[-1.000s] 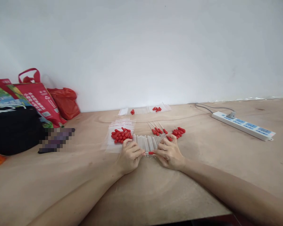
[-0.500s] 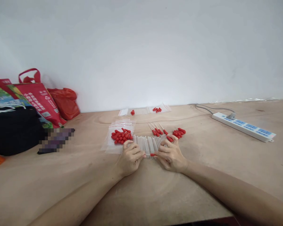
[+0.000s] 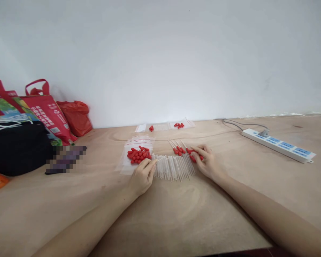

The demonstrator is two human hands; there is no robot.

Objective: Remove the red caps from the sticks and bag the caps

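Note:
A row of thin clear tubes [image 3: 173, 167] lies on the wooden table [image 3: 176, 214]. My left hand [image 3: 143, 175] rests at the row's left end, and its fingertips pinch one clear tube [image 3: 157, 160]. My right hand [image 3: 207, 160] is at the row's far right, over a small heap of red caps [image 3: 192, 154]. Its thumb and fingers close on a red cap; I cannot tell whether a tube is attached. Several capped tubes [image 3: 178, 147] lie just behind the row. More red caps [image 3: 138, 154] are piled on clear zip bags [image 3: 139, 142] by my left hand.
A white power strip [image 3: 279, 145] with its cable lies at the right. Red shopping bags [image 3: 46, 109], a red plastic bag [image 3: 75, 116] and a black bag [image 3: 16, 148] stand at the left. Further zip bags with red caps [image 3: 178, 125] lie by the wall.
My hands were together at the row's near edge, joined on a red-capped tube. They have parted: my right hand went right and away to the red caps, while my left stayed at the row's left end.

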